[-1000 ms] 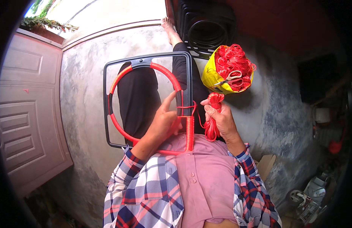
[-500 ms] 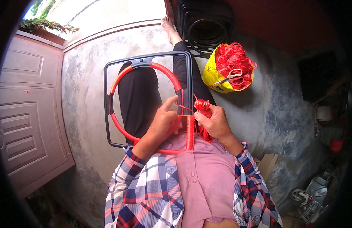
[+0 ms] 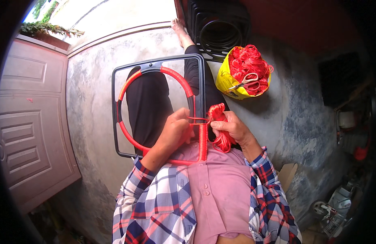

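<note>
A black square frame with a round inner ring rests on my lap, its near side against my shirt. Red cord is wound round much of the ring and along the near part of the frame's right bar. My left hand is closed by that bar, inside the frame, its fingertips on a strand of red cord. The strand crosses the bar toward my right hand. Just outside the frame, my right hand grips a bundled hank of red cord. Part of my left fingers is hidden.
A yellow bag full of red cord hanks stands on the floor beyond my right hand, with scissors on top. Several black frames are stacked behind it. A grey panelled door is at the left.
My left index finger, earlier stretched out, has curled in. The cord strand is now drawn straighter across the bar. My right hand has turned slightly with the hank.
</note>
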Motion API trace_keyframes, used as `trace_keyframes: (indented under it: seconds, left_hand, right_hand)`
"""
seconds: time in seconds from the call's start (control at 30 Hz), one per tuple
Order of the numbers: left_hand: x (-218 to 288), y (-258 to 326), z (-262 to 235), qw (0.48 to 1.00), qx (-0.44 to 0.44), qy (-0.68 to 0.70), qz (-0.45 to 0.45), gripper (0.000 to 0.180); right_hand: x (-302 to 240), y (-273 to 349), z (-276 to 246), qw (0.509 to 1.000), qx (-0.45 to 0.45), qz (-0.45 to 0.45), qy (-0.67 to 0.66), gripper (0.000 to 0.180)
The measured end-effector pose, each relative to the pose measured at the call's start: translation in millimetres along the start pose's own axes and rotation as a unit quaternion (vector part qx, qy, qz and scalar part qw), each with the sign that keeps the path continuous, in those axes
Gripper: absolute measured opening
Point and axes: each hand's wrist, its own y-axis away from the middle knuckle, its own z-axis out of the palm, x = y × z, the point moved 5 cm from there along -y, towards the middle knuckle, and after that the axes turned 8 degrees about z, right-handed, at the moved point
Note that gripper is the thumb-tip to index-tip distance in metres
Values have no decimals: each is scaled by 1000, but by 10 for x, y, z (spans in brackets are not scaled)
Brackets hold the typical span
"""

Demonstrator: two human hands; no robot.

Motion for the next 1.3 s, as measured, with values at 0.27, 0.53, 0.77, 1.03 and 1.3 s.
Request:
trace_keyframes:
  seconds: [0.27,0.53,0.77,1.03,1.3]
  left_hand:
    - [5,-22,-28,1000,1,-4,2,17]
    - [-30,-41,-12,1000,13,16,-4,15]
    - [15,-44,-6,1000,9,-9,0,13]
    - [0,-62,-16,1000,25,2,8,11]
    - [-3,-85,-11,1000,29,1,1,12]
  right_hand:
    - [24,463,-439,986,154,-59,-23,12]
    - [295,1013,-608,969,175,-147,-94,15]
    - [498,976,-613,950,171,-159,-208,12]
    - [495,1080,-603,955,263,-58,-127,13]
    - [440,1129,-606,963,248,-52,-92,12]
